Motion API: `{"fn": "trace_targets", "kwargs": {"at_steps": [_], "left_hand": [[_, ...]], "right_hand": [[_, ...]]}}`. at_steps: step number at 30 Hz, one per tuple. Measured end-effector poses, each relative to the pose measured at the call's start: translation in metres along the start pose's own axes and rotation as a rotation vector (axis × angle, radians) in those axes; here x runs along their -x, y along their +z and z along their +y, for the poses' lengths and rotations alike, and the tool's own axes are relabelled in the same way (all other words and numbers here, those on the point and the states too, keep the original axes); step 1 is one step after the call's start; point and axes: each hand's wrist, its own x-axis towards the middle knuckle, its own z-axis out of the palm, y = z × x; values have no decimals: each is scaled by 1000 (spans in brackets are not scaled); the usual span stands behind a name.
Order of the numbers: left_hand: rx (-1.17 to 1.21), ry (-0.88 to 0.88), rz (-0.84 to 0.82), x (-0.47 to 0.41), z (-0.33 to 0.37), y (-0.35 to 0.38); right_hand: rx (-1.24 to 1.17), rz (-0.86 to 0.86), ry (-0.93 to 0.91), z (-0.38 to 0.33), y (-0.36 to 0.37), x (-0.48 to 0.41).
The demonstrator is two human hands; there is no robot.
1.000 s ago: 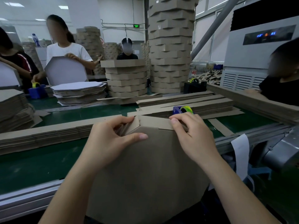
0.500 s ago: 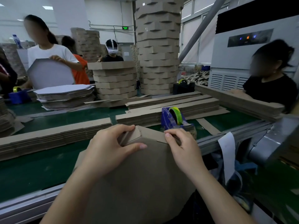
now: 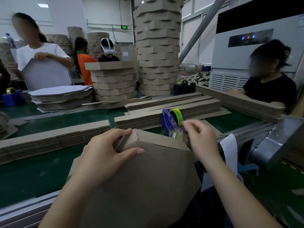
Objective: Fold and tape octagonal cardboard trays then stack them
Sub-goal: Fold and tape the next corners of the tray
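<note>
My left hand (image 3: 105, 155) pinches the tray (image 3: 148, 178) at its folded corner, mid-frame. My right hand (image 3: 200, 139) is at the tape dispenser (image 3: 171, 122), just up and right of that corner. It is too blurry to tell if it grips tape.

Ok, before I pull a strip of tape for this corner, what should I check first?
1. Left hand pinches the corner flap of the tray: ok.
2. Flap layers lie flush at the corner: not ok, they look splayed.
3. Tape roll sits in the tape dispenser: ok.
4. Right hand is at the dispenser, fingertips by the roll: ok.
5. Free tape end is gripped: cannot tell, the hand is blurred.
</note>
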Motion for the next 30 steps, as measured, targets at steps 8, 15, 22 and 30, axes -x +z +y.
{"fn": "trace_targets", "kwargs": {"at_steps": [8,15,22,30], "left_hand": [[12,-9,0,0,-1,2],[-11,-19,-6,0,0,3],[-29,4,-1,0,-1,4],[-32,-3,-20,-1,1,4]], "right_hand": [[60,-140,611,28,-6,-68],[-252,8,722,29,1,-66],[-458,82,732,17,-3,-60],[-707,184,431,42,-6,-19]]}}
